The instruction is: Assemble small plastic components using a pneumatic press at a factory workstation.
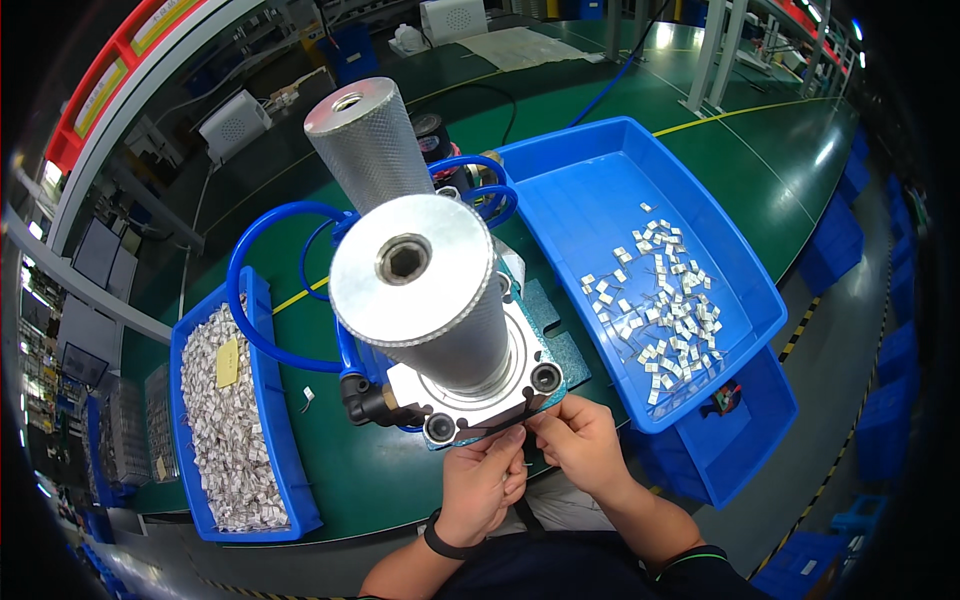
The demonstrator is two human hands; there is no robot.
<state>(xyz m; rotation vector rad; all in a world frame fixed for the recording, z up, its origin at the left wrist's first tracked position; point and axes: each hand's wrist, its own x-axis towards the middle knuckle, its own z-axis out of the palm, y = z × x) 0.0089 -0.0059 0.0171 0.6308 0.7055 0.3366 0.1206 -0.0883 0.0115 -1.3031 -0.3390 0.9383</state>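
- While two bare hands work close together at the machine's front, the left hand (485, 485), between five and six o'clock of the front knurled cylinder (430, 305), presses its thumb to curled fingers; what lies between them cannot be told.
- The right hand (580, 440), between four and five o'clock, bends at the edge of the metal plate (468, 407); its fingertips are hidden, so any grasp is uncertain.
- Good form here would seem to call for quiet wrists, small two-handed adjustments and fingertips kept out from under the plate.
- A single white piece (308, 394) lies on the green desk (360, 450) at eight o'clock, just beside a blue bin (288, 450) heaped with pale pieces (225, 430).
- At three o'clock, a wide blue tray (590, 200) carries scattered white parts (689, 312).
- Farther off, the rear knurled cylinder (368, 140) stands at eleven o'clock; beyond it, toward ten, sits a white box (237, 125).
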